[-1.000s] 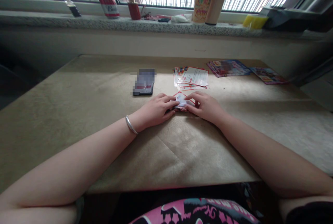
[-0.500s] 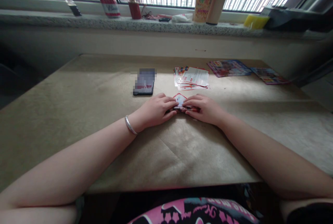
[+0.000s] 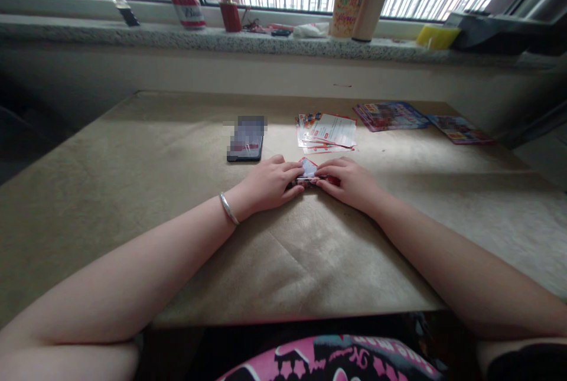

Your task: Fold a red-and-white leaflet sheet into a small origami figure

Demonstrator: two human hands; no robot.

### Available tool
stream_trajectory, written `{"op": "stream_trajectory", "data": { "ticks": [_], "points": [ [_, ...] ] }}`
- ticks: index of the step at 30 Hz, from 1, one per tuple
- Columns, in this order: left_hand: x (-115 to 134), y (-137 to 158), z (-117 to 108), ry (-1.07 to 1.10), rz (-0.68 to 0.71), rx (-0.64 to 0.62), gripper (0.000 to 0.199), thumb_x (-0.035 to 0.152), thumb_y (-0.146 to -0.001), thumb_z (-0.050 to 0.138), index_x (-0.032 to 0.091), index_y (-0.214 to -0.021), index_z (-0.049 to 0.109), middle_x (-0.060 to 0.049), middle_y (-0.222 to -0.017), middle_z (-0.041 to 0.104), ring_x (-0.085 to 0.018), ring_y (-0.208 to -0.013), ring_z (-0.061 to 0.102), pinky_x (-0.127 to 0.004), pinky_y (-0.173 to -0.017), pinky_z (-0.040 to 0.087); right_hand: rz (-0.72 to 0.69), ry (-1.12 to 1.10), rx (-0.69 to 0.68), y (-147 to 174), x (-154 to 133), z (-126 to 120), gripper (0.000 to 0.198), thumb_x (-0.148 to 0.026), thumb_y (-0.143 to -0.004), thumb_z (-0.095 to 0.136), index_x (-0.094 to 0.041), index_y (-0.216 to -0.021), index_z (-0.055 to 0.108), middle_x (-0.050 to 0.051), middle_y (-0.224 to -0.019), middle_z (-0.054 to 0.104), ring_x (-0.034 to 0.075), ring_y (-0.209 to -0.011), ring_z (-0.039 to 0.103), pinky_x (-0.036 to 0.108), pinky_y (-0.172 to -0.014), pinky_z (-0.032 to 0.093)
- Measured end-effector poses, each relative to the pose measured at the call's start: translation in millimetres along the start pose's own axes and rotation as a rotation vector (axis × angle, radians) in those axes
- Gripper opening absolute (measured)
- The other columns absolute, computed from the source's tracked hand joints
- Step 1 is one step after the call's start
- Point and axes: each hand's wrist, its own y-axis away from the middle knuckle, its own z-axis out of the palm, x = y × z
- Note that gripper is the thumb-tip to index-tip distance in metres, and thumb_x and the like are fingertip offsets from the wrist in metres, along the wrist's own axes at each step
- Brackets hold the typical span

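Between my hands, on the table, lies a small folded sheet of printed paper (image 3: 309, 167), pale on its upper face with a red border and a dark coloured folded edge nearest me. My left hand (image 3: 274, 181), with a silver bangle at the wrist, grips its left end between thumb and fingers. At the right end, my right hand (image 3: 348, 179) closes its thumb and fingers on the same paper. Much of the sheet is hidden under the fingers. Just beyond it, several printed sheets (image 3: 332, 130) lie in a loose fan.
A phone (image 3: 247, 139) lies beyond my left hand on the covered table (image 3: 283, 274). Colourful printed cards (image 3: 392, 116) and another such pile (image 3: 458, 129) sit at the back right. On the windowsill stand a can (image 3: 186, 4), a red container (image 3: 230, 15), and a cup (image 3: 348, 6).
The folded paper's near edge has rolled slightly away from me, and less of its pale face shows. My left hand has shifted a little to the right; both hands keep hold.
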Motion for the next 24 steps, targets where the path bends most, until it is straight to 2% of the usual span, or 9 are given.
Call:
{"op": "stream_trajectory", "data": {
  "ticks": [7, 14, 24],
  "points": [
    [0.1, -3.0, 0.5, -0.011, -0.017, -0.008, 0.046, 0.047, -0.098, 0.045, 0.014, -0.123, 0.064, -0.009, -0.137, 0.061, -0.025, -0.104, 0.058, -0.039, -0.095, 0.046, -0.047, 0.055, -0.060, -2.8, -1.6, -2.3, 0.035, -0.042, -0.099, 0.048, -0.024, -0.110, 0.075, 0.005, -0.115, 0.074, 0.024, -0.108, 0.062, 0.041, -0.096, 0.050],
    [2.1, -3.9, -0.4, -0.061, -0.041, -0.028, 0.050, 0.052, -0.097, 0.044, 0.024, -0.137, 0.055, -0.007, -0.135, 0.060, -0.027, -0.108, 0.054, -0.041, -0.095, 0.042, -0.073, 0.133, -0.086, -4.6, -2.5, -1.4, 0.039, -0.037, -0.101, 0.042, -0.022, -0.120, 0.072, 0.005, -0.128, 0.069, 0.025, -0.111, 0.061, 0.043, -0.100, 0.047],
    [-2.5, -3.9, 7.5, 0.002, -0.067, -0.058, 0.055, 0.053, -0.097, 0.044, 0.024, -0.142, 0.050, -0.006, -0.148, 0.051, -0.030, -0.121, 0.048, -0.046, -0.106, 0.037, -0.083, 0.119, -0.084, -5.1, -3.6, -2.3, 0.038, -0.037, -0.101, 0.042, -0.022, -0.118, 0.073, 0.006, -0.127, 0.070, 0.025, -0.110, 0.060, 0.044, -0.099, 0.046]
  ]
}}
